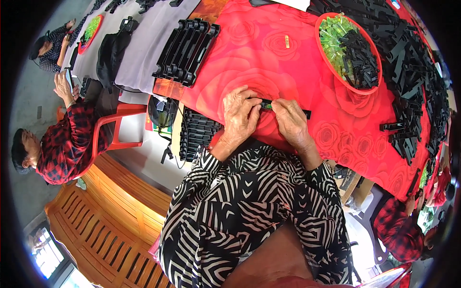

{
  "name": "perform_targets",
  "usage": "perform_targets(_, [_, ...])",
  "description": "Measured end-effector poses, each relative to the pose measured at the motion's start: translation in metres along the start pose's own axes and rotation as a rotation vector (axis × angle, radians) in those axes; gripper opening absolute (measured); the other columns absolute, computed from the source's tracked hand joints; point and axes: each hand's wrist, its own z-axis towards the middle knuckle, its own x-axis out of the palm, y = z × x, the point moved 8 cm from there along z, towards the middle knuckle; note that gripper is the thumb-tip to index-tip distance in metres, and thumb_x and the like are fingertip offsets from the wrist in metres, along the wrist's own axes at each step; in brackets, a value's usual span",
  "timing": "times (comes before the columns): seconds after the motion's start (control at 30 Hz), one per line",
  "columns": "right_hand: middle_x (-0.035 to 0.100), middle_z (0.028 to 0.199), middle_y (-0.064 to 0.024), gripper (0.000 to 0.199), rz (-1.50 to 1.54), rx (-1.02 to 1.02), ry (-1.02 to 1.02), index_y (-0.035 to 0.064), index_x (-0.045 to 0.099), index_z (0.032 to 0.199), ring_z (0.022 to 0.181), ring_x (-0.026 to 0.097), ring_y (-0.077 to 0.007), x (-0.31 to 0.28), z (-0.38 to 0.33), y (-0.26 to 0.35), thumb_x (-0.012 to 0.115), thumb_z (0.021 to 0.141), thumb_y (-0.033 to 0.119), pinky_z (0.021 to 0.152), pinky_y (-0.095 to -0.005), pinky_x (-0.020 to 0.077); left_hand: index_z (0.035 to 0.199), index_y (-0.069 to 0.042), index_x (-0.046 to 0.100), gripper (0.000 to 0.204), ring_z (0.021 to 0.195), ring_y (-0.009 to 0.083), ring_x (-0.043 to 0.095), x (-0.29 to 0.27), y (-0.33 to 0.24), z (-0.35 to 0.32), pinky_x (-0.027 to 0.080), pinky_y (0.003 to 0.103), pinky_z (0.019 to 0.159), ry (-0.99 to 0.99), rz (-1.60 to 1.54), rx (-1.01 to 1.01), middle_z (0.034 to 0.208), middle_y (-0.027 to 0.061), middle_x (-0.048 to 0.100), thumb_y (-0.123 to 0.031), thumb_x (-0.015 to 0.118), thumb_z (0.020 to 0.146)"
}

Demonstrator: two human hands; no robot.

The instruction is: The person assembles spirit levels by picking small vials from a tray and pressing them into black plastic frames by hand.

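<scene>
A long surface (269, 67) draped in a red rose-print cloth carries a heap of black plastic strips (413, 81) along its right edge, a red bowl (322, 45) of green translucent pieces and black parts, and a stack of black trays (187, 45) to the left. At the near edge the left hand (240, 115) and right hand (289, 120) both close their grip on one narrow black strip (287, 108), a small green piece (269, 105) pinched at its middle between the fingertips. The green piece looks liable to slip or seat crooked, since it is tiny and half hidden by fingers. Other seated people in plaid shirts work nearby, beside a wooden bench (110, 211)
</scene>
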Motion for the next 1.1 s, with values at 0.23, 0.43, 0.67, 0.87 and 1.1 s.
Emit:
perform_targets(0.23, [0.060,0.095,-0.0153,0.032,-0.014,0.020,0.035,-0.0044,0.062,0.101,0.081,0.059,-0.0285,0.003,0.002,0.003,0.061,0.070,-0.007,0.069,-0.0350,0.0510,0.088,-0.006,0.066,0.019,0.111,0.0315,0.051,0.003,0.004,-0.005,0.036,0.044,0.093,0.003,0.008,-0.023,0.099,0.0080,0.060,-0.004,0.070,0.070])
perform_targets(0.43, [0.058,0.096,-0.0133,0.033,-0.063,0.045,-0.016,-0.0032,0.063,0.103,0.081,0.058,-0.0284,-0.001,-0.001,0.007,0.060,0.071,-0.007,0.071,-0.0355,0.0495,0.088,-0.007,0.067,0.023,0.120,0.0311,0.044,0.016,-0.009,0.000,0.019,0.058,0.106,0.064,0.075,-0.056,0.107,0.0047,0.058,-0.010,0.073,0.066])
perform_targets(0.67, [0.059,0.096,-0.0117,0.026,-0.007,0.074,0.072,0.0017,0.065,0.099,0.081,0.057,-0.0263,-0.004,0.003,0.002,0.064,0.074,0.006,0.068,-0.0381,0.0444,0.080,-0.010,0.067,0.015,0.124,0.0316,0.041,0.027,-0.004,-0.006,0.013,0.060,0.107,0.041,0.068,-0.052,0.109,0.0015,0.058,-0.010,0.074,0.067])
perform_targets(0.87, [0.057,0.075,-0.0144,0.026,-0.088,0.465,0.012,0.0032,0.059,0.078,0.068,0.057,-0.0331,0.009,0.046,-0.042,0.052,0.092,0.024,0.063,-0.0434,0.0435,0.077,-0.010,0.067,0.012,0.124,0.0314,0.041,0.028,-0.004,-0.007,0.012,0.060,0.108,0.013,0.033,-0.044,0.109,0.0017,0.059,-0.009,0.073,0.066])
perform_targets(1.1, [0.060,0.067,-0.0164,0.044,-0.210,0.515,0.054,0.0030,0.061,0.072,0.059,0.060,-0.0358,0.043,0.034,-0.050,0.044,0.097,0.035,0.053,-0.0461,0.0472,0.074,-0.009,0.066,0.011,0.123,0.0306,0.043,0.031,-0.002,-0.012,0.014,0.059,0.108,0.007,0.033,-0.044,0.108,0.0030,0.061,-0.008,0.072,0.064])
